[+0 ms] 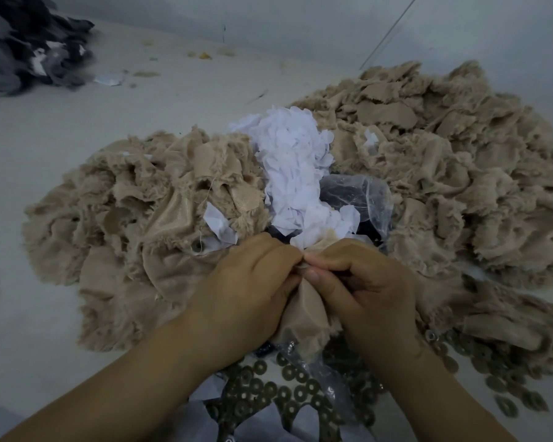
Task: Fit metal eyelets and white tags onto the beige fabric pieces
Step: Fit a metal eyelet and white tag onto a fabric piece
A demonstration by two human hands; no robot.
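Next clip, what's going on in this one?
A person is working a beige fabric piece with both hands: the left hand and right hand pinch it together at one spot. Heaps of beige pieces lie left and right, a pile of white tags sits between them, and ring-shaped metal eyelets are scattered near the wrists. Whether an eyelet is in the pinch is hidden.

I log beige fabric piece (307,311), fuzzy-edged, bunched upright between piles; white tags (292,167) heaped behind (crumpled); metal eyelets (268,390), ring-shaped, scattered nearest me.
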